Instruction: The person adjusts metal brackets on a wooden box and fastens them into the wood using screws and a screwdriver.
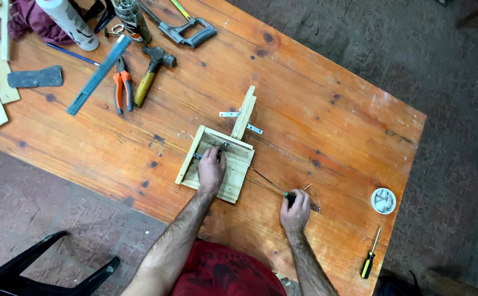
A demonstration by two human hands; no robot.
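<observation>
On worktop [316,109]: left hand [212,170] pressing small wooden frame [217,163], fingers on its bracket; right hand [295,209], right of frame, fingers closed around screwdriver [269,182] angled toward frame.

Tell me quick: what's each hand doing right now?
Left hand: fingers pressed on the small metal bracket inside the pale wooden box frame.
Right hand: closed around the green-handled screwdriver.

Workshop: wooden bench [316,109], hammer [151,71], hacksaw [187,30], pliers [123,85].
</observation>
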